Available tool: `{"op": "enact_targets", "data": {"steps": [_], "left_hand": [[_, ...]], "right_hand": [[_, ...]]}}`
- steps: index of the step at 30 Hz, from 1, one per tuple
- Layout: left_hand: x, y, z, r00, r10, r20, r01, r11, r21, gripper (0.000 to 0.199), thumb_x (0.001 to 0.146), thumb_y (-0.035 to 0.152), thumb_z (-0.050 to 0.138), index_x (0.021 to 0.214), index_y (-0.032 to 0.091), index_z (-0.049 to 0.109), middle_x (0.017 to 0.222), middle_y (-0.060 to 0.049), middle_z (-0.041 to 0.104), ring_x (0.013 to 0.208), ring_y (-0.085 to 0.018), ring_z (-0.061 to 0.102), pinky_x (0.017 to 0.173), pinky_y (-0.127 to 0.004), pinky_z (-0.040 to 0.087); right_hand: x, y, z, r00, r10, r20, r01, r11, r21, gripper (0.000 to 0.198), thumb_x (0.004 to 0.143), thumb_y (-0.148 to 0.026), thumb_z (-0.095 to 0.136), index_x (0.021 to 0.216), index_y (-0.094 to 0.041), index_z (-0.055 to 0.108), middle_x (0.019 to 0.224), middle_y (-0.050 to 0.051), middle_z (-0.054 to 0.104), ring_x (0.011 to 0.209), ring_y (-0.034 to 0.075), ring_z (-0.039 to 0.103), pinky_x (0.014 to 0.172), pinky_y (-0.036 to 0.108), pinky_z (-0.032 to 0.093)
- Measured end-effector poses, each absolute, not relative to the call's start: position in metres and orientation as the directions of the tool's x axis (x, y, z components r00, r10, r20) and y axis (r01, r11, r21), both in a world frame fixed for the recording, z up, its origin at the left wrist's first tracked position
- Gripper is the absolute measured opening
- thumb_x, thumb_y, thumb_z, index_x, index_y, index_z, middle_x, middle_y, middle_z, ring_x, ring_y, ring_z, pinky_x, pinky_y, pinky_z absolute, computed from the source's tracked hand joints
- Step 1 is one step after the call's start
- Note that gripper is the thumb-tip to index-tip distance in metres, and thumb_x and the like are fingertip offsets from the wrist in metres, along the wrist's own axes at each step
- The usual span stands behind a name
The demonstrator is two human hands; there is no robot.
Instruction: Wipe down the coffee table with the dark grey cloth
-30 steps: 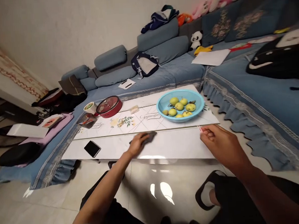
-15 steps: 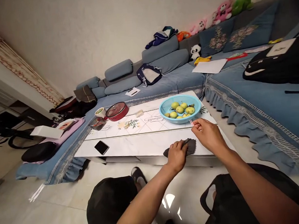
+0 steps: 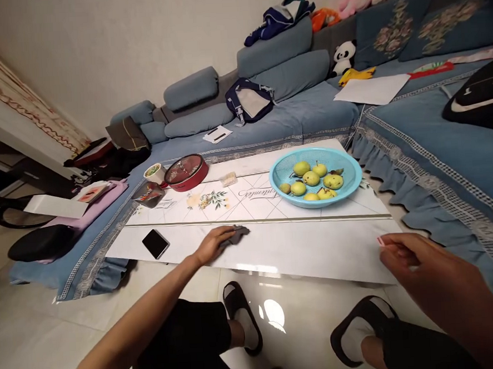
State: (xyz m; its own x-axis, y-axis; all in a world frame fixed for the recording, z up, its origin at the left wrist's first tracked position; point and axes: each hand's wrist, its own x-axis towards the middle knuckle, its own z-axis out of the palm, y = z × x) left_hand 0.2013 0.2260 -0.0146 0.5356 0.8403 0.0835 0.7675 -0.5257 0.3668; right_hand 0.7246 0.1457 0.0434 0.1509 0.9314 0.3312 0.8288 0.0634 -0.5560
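On the front strip of the white coffee table (image 3: 309, 253), my left hand (image 3: 211, 247) presses down with its fingers around a dark grey cloth (image 3: 238, 235). Part of the cloth is hidden under the palm. My right hand (image 3: 422, 260) hovers by the table's right end, thumb and forefinger pinched on a small white and pink stick-like piece (image 3: 380, 242); most of it is hidden. A light blue plastic basket (image 3: 357, 186) holds several yellow-green fruits (image 3: 311, 179) and stands between my hands, farther back.
A phone (image 3: 155, 244) lies near the table's left front corner. Behind it are a dark clear container (image 3: 149, 196), a cup (image 3: 155, 173), a red lidded round box (image 3: 186, 172) and a small packet (image 3: 228, 179). A blue sofa (image 3: 284, 123) runs behind and to the right.
My left hand has slid leftward along the table front with the cloth. My right hand has drawn away from the basket, rightward and nearer me, its pinch kept. The camera view has shifted.
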Motion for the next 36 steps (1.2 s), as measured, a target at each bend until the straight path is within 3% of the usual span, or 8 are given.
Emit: {"op": "enact_targets", "data": {"steps": [7, 10, 14, 17, 23, 27, 33, 36], "left_hand": [[0.196, 0.308, 0.005, 0.230, 0.967, 0.106, 0.962, -0.243, 0.129, 0.043, 0.102, 0.020, 0.054, 0.141, 0.022, 0.072, 0.159, -0.014, 0.058, 0.150, -0.033, 0.048, 0.128, -0.055, 0.037], [0.203, 0.318, 0.051, 0.089, 0.979, 0.185, 0.993, -0.103, 0.064, 0.038, 0.106, 0.029, 0.053, 0.135, 0.020, 0.075, 0.155, -0.019, 0.056, 0.145, -0.038, 0.049, 0.122, -0.059, 0.042], [0.207, 0.323, 0.135, 0.015, 0.980, 0.198, 1.000, -0.018, 0.015, 0.035, 0.107, 0.041, 0.054, 0.122, 0.021, 0.079, 0.119, -0.016, 0.073, 0.113, -0.034, 0.069, 0.100, -0.046, 0.055], [0.226, 0.322, 0.172, -0.005, 0.972, 0.236, 1.000, 0.006, -0.005, 0.039, 0.111, 0.041, 0.044, 0.125, 0.022, 0.076, 0.115, -0.014, 0.077, 0.110, -0.031, 0.071, 0.096, -0.041, 0.054], [0.270, 0.321, 0.196, 0.015, 0.974, 0.224, 1.000, -0.014, -0.005, 0.032, 0.107, 0.037, 0.050, 0.107, 0.021, 0.077, 0.104, -0.012, 0.081, 0.095, -0.029, 0.074, 0.084, -0.035, 0.053], [0.268, 0.317, 0.225, 0.019, 0.954, 0.299, 0.999, -0.028, 0.023, 0.035, 0.108, 0.040, 0.047, 0.110, 0.020, 0.075, 0.103, -0.012, 0.081, 0.096, -0.029, 0.074, 0.086, -0.035, 0.051], [0.271, 0.287, 0.229, 0.008, 0.934, 0.358, 0.995, -0.043, 0.089, 0.036, 0.105, 0.035, 0.044, 0.116, 0.019, 0.074, 0.106, -0.014, 0.080, 0.096, -0.030, 0.072, 0.083, -0.034, 0.049], [0.265, 0.270, 0.241, -0.006, 0.924, 0.383, 0.978, -0.074, 0.194, 0.041, 0.105, 0.041, 0.041, 0.119, 0.018, 0.073, 0.105, -0.010, 0.079, 0.094, -0.027, 0.070, 0.081, -0.032, 0.049]], "right_hand": [[0.725, 0.176, 0.044, 0.131, 0.952, 0.278, 0.788, 0.070, -0.612, 0.031, 0.086, -0.050, 0.050, 0.096, -0.027, 0.067, 0.099, 0.006, 0.078, 0.085, 0.027, 0.072, 0.079, 0.040, 0.051], [0.715, 0.191, 0.054, 0.100, 0.963, 0.252, 0.714, 0.107, -0.692, 0.030, 0.085, -0.050, 0.052, 0.094, -0.025, 0.067, 0.094, 0.007, 0.075, 0.080, 0.025, 0.069, 0.077, 0.039, 0.051], [0.709, 0.206, 0.060, 0.098, 0.950, 0.298, 0.640, 0.169, -0.750, 0.030, 0.084, -0.049, 0.054, 0.094, -0.024, 0.067, 0.094, 0.008, 0.074, 0.077, 0.024, 0.067, 0.077, 0.040, 0.052], [0.705, 0.214, 0.058, 0.076, 0.936, 0.343, 0.605, 0.231, -0.762, 0.030, 0.084, -0.049, 0.055, 0.095, -0.024, 0.068, 0.091, 0.008, 0.073, 0.075, 0.024, 0.067, 0.075, 0.040, 0.053], [0.698, 0.213, 0.055, 0.022, 0.897, 0.441, 0.578, 0.349, -0.738, 0.023, 0.090, -0.043, 0.055, 0.093, -0.025, 0.068, 0.091, 0.007, 0.074, 0.074, 0.023, 0.067, 0.071, 0.037, 0.054], [0.703, 0.205, 0.057, 0.002, 0.894, 0.449, 0.607, 0.355, -0.711, 0.023, 0.093, -0.042, 0.053, 0.093, -0.024, 0.068, 0.093, 0.007, 0.075, 0.073, 0.022, 0.068, 0.070, 0.037, 0.055], [0.712, 0.197, 0.064, 0.031, 0.882, 0.470, 0.620, 0.351, -0.701, 0.020, 0.093, -0.040, 0.054, 0.092, -0.025, 0.066, 0.093, 0.007, 0.076, 0.071, 0.021, 0.068, 0.068, 0.036, 0.055], [0.714, 0.193, 0.066, 0.020, 0.888, 0.459, 0.615, 0.351, -0.706, 0.020, 0.095, -0.041, 0.053, 0.092, -0.025, 0.066, 0.095, 0.007, 0.075, 0.072, 0.021, 0.069, 0.066, 0.035, 0.055]]}}
